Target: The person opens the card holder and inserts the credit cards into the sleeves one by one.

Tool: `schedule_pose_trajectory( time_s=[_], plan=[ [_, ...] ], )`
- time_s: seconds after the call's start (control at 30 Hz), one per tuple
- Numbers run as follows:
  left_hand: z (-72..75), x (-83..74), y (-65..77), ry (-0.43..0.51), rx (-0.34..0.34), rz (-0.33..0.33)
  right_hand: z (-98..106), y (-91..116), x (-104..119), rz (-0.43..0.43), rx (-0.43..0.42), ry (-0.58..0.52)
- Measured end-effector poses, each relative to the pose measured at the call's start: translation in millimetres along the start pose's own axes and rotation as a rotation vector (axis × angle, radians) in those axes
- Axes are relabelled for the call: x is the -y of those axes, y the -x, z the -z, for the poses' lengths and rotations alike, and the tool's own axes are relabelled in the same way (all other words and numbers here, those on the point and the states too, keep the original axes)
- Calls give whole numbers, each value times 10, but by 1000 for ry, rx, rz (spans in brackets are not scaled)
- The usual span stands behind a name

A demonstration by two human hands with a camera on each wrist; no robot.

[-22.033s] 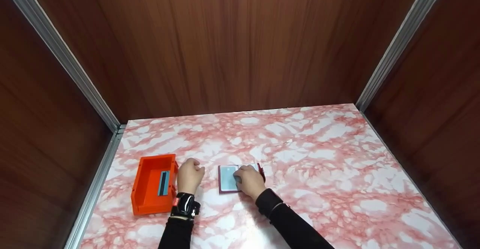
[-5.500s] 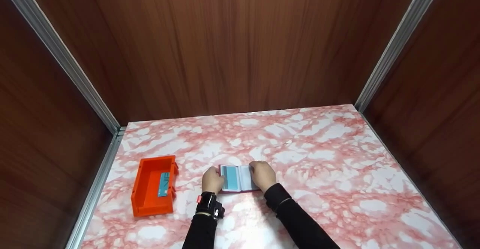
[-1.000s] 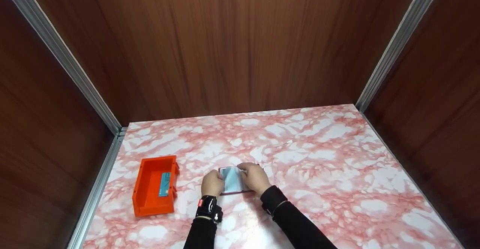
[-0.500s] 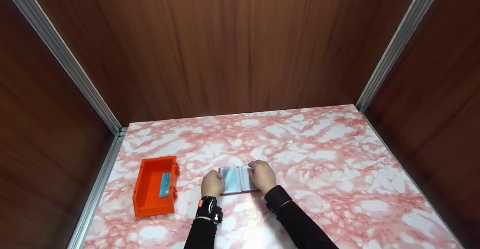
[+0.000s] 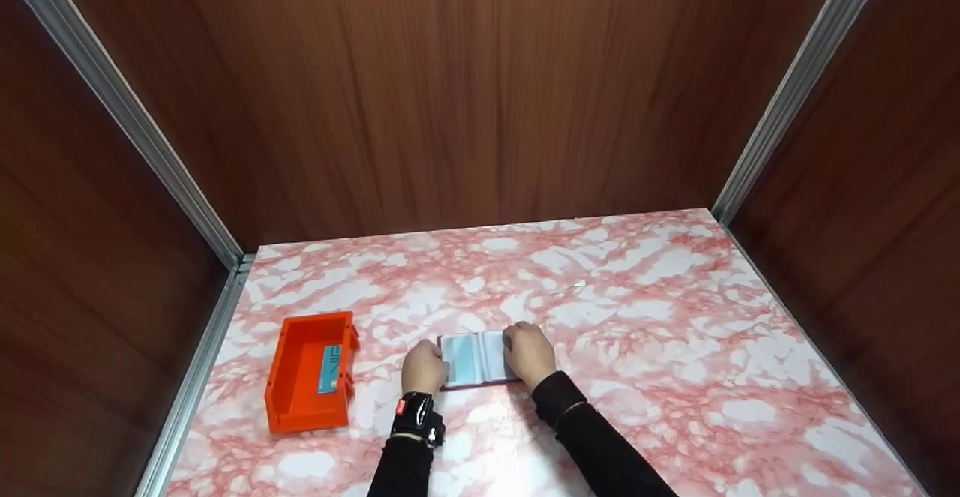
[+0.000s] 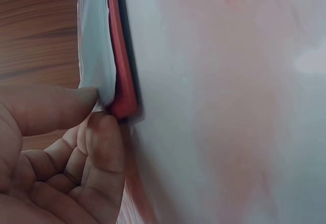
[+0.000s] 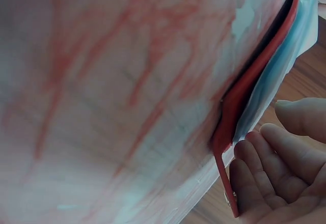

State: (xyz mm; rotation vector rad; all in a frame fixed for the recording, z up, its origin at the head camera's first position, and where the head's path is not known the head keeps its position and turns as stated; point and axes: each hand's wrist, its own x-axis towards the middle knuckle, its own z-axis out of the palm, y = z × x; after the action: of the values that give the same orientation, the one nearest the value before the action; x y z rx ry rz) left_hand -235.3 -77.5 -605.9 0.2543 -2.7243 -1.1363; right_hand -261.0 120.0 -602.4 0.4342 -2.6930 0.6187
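A small card holder (image 5: 461, 359) lies spread on the table, with a red cover and clear plastic sleeves. Pale blue shows through its left page; the right page looks whitish. My left hand (image 5: 425, 367) pinches the left edge, its thumb on the sleeves and its index finger below, as the left wrist view shows. At the opposite edge is my right hand (image 5: 529, 353). In the right wrist view its thumb stands apart from the loosely bent fingers (image 7: 277, 155), whose tips are right by the sleeves' corner and the red strap (image 7: 227, 183).
An orange bin (image 5: 295, 369) stands left of my hands. Inside it a blue card (image 5: 328, 369) with dark lettering leans by the right wall. The pink-and-white marbled table (image 5: 637, 294) is bounded by brown wood-grain panels (image 5: 480, 92) and metal rails.
Since one second ago my right hand has moved from the middle of the card holder to its right edge, uncovering the right page. My left hand stays at the left edge.
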Motion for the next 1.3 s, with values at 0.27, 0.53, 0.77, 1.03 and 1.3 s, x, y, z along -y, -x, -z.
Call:
schedule_pose_trajectory(
  time_s=[0.27, 0.53, 0.77, 1.03, 1.3],
  plan=[
    [34, -57, -15, 6, -18, -4, -21, 12, 6, -1, 0, 4],
    [203, -148, -27, 45, -47, -22, -30, 25, 2, 2, 8, 11],
    [565, -173, -96, 76, -40, -23, -14, 24, 2, -3, 18, 10],
    [977, -89, -210, 23, -171, -61, -12, 27, -4, 3, 11, 16],
    [1236, 125, -233, 13, -192, -20, -38, 29, -15, 16, 0, 23]
  ],
)
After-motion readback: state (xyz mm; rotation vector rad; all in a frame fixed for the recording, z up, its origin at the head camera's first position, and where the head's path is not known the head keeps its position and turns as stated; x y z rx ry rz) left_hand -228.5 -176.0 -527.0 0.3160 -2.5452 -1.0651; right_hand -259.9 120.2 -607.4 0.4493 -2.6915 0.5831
